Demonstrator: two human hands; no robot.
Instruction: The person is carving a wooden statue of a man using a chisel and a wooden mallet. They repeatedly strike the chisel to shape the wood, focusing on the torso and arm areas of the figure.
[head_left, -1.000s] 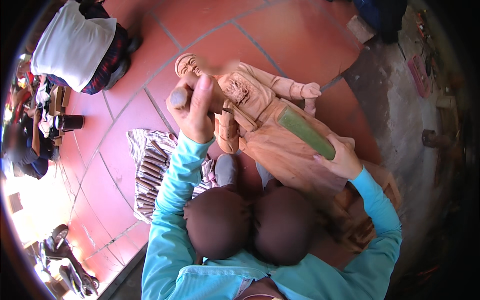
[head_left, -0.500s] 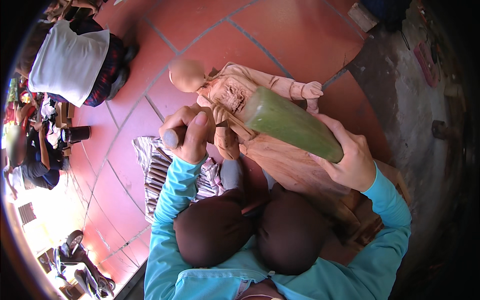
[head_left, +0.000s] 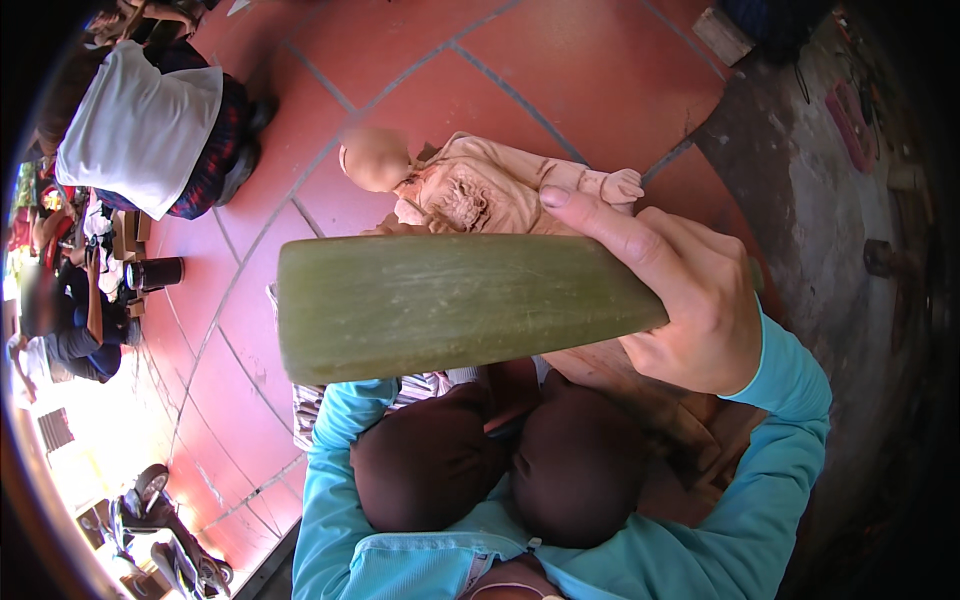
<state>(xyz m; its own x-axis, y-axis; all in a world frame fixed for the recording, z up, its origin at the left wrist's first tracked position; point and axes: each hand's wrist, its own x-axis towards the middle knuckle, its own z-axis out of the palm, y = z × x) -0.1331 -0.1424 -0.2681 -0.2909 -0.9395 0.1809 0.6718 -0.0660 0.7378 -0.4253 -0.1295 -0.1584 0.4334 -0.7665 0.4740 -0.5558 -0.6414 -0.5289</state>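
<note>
Tiled floor (head_left: 420, 110): red w/ gray joints; is running under the work area & out to the top edge.
Concrete floor (head_left: 810, 290): gray; is bordering the tiles on the R side.
Motorbike (head_left: 165, 540): is standing at the far lower L, near bright light.
Co-worker (head_left: 140, 125): white top, dark plaid bottoms; is facing away at upper L.
Operator: is wearing a turquoise jacket (head_left: 430, 570) & brown trousers (head_left: 425, 455), knees up, close tog.
Wooden statue (head_left: 510, 185): carved robed fig.; is lying on the tiles in front of the knees, head twd upper L, lower part running twd the R knee; middle is being partly hidden by the bar.
Striped cloth (head_left: 305, 415): is showing only in part, just beside the L sleeve (head_left: 350, 405).
Green bar (head_left: 460, 305): is hanging approx. level above the statue, broad end L, filling mid-view.
R hand (head_left: 690, 290): is clamping the bar's R end, thumb along its upper edge.
L hand: is being hidden behind the bar; grip state: can't tell.
</note>
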